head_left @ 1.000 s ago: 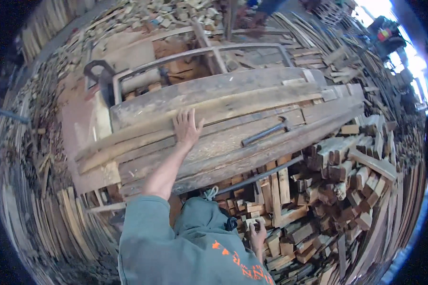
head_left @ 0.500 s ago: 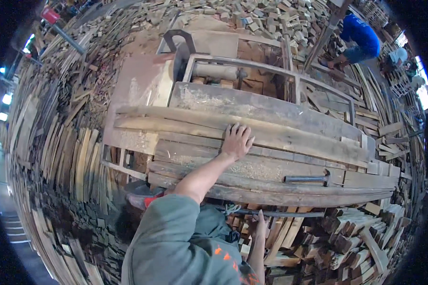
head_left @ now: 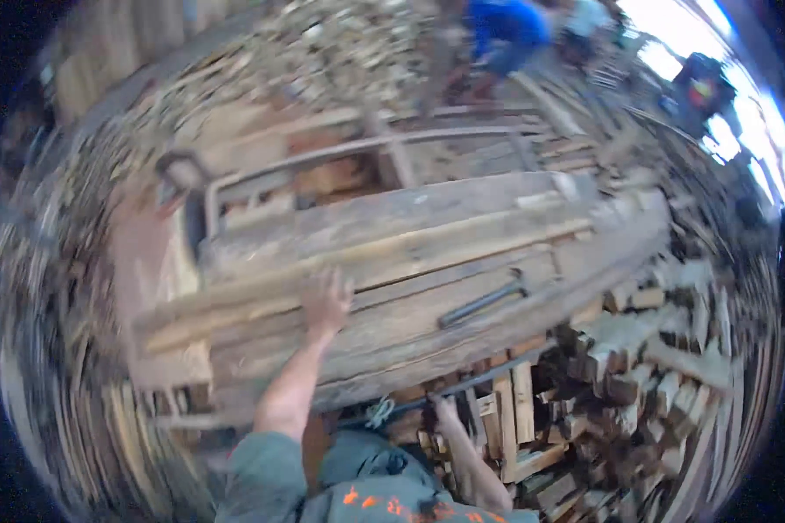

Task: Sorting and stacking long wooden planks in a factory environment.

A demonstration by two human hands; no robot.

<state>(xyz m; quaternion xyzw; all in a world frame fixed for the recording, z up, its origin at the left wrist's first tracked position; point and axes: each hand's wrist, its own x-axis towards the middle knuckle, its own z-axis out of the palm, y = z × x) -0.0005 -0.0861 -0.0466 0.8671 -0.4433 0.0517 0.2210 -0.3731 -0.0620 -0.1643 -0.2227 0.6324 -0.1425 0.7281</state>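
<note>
My left hand [head_left: 327, 301] rests flat with fingers spread on a long, rough-edged wooden board [head_left: 427, 251] lying along the plank bench. Below the front edge of the bench, my right hand [head_left: 446, 408] is closed on a dark metal bar [head_left: 497, 373], though motion blur softens its fingers. A knotted light cord [head_left: 379, 411] is tied round the bar to the left of that hand. A hammer [head_left: 482, 302] lies on the bench planks, right of my left hand. The dark saw blade [head_left: 192, 213] stands at the bench's left part, behind the board.
A metal frame [head_left: 392, 144] borders the far side of the bench. Stacked wood offcuts [head_left: 663, 357] fill the near right, and a heap of small blocks [head_left: 340, 52] lies beyond. A person in a blue shirt [head_left: 510, 30] bends over at the far side.
The view has swung to the right and blurred, so the bench appears shifted left and tilted. My left hand stays on the board and my right hand stays at the metal bar.
</note>
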